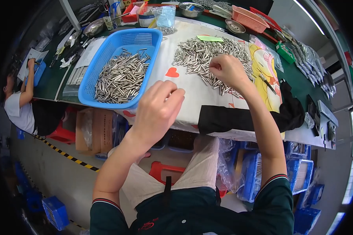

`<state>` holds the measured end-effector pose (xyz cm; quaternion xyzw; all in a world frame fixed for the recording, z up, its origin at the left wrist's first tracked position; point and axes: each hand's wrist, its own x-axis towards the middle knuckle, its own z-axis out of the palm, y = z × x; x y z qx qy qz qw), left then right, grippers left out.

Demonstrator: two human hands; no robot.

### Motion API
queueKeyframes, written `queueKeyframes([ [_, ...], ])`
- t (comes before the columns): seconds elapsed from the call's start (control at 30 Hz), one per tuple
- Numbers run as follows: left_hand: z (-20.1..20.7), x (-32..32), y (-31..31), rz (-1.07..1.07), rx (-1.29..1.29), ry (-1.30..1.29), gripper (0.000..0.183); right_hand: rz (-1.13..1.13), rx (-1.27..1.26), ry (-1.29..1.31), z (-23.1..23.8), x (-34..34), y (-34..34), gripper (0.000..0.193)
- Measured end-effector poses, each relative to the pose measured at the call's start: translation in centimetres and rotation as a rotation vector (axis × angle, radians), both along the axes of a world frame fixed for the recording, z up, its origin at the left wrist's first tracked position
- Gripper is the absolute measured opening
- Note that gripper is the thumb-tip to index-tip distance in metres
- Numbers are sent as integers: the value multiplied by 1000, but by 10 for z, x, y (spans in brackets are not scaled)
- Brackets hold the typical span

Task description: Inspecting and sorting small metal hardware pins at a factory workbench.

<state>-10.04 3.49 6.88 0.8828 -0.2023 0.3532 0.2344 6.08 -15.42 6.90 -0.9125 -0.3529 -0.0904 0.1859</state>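
Observation:
My left hand (157, 109) is raised between the blue basket and the table's front edge, fingers curled together with the thumb. Whatever they may hold is hidden. Over the loose pile of short silvery metal pins (192, 55), my right hand (229, 71) is closed too, and I cannot make out anything between its fingertips. The blue plastic basket (155, 53), left of the pile, has many similar pins (119, 80) in it. A green strip of paper (210, 38) lies on the far side of the pile. Under everything spreads a white printed table cover (161, 70).
A black cloth (227, 117) lies along the front edge, and a brush-like tool (267, 84) rests right of the pile. Behind are a pink basket (250, 19) and a metal bowl (235, 26). Another person (21, 103) sits at far left. Blue crates (249, 176) stand below.

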Motion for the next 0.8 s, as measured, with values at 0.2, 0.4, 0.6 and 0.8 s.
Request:
queueKeyframes([
  [0.2, -71, 92, -21, -119, 60, 138, 13, 30, -115, 52, -28, 2, -33, 9],
  [0.4, -80, 128, -35, -160, 171, 140, 13, 45, 40, -5, -43, 8, -34, 9],
  [0.6, -82, 126, -35, -225, 148, 208, 15, 54, 62, 6, -41, 5, -38, 8],
  [0.8, -74, 127, -39, -312, 198, 186, 16, 122, 46, 17, -35, -3, -42, 7],
])
